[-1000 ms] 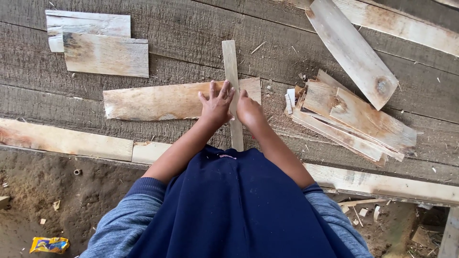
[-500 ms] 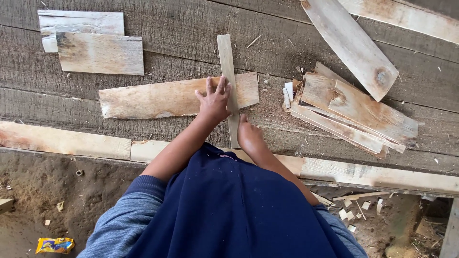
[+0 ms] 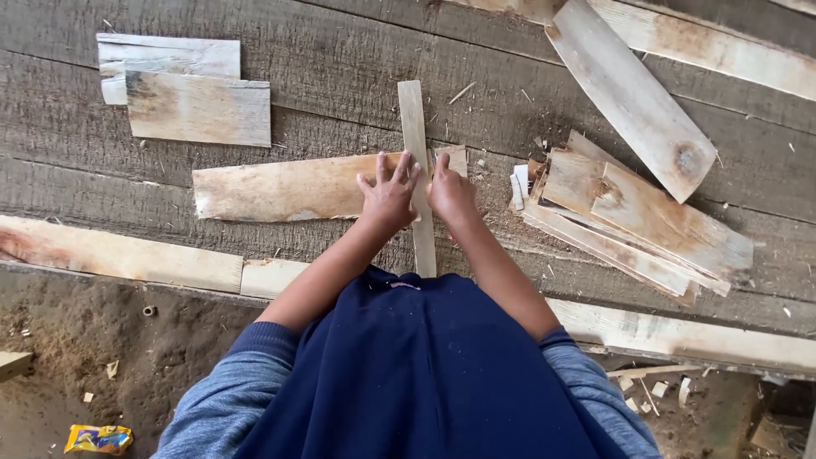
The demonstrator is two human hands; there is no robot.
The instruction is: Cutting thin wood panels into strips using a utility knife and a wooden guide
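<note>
Both hands back on slat | right hand (image 3: pixel 450 191) returned beside left hand (image 3: pixel 389 197), fingers spread, pressing narrow slat (image 3: pixel 414 127) flat across wide board (image 3: pixel 285 187)

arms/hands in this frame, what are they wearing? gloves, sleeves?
No gloves: both the left hand and right hand are bare, with no rings or watch visible. Forearms are bare too; grey-blue sleeves are pushed up near the elbows, under a dark navy front garment.
</note>
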